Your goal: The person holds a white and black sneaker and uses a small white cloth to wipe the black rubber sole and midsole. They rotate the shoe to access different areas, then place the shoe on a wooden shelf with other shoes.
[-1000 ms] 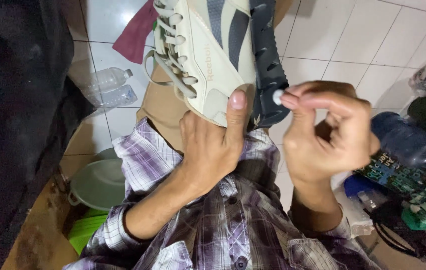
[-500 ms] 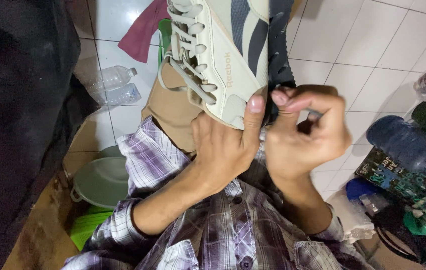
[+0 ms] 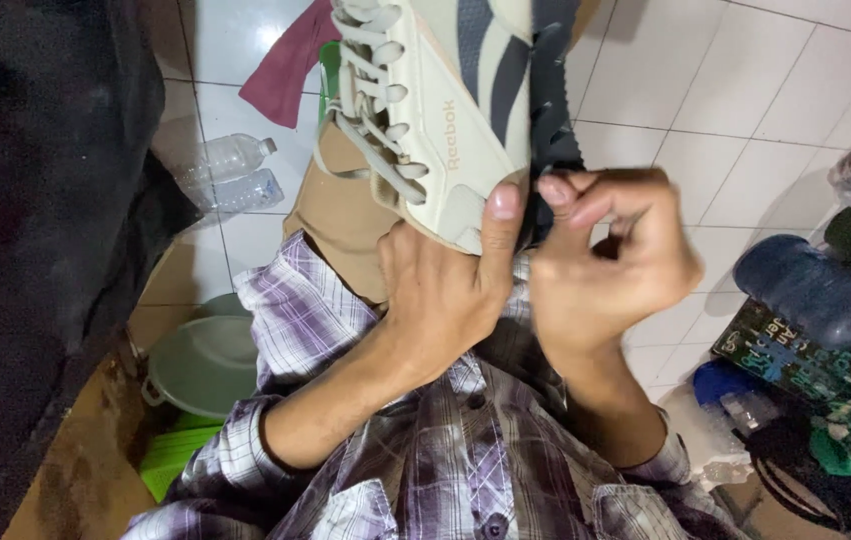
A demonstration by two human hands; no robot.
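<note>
A cream sneaker (image 3: pixel 445 120) with dark stripes, grey laces and a dark blue sole (image 3: pixel 553 110) is held on its side over my tan-trousered knee (image 3: pixel 340 215). My left hand (image 3: pixel 440 290) grips its heel end from below, thumb pressed on the cream upper. My right hand (image 3: pixel 610 265) is curled, with its thumb and fingertips pinched together against the sole's edge beside the left thumb. The small white wad it pinched earlier is hidden behind those fingers.
Two clear plastic bottles (image 3: pixel 230 170) and a maroon cloth (image 3: pixel 290 65) lie on the white tiled floor. A pale green basin (image 3: pixel 200 365) sits over a green crate (image 3: pixel 170 460). Black fabric (image 3: pixel 35 200) fills the left. A dark blue bottle (image 3: pixel 810 290) and bags crowd the right.
My right hand, which held a small white wad clear of the shoe, has moved left and pressed its pinched fingers onto the sole. The left hand keeps its grip on the sneaker.
</note>
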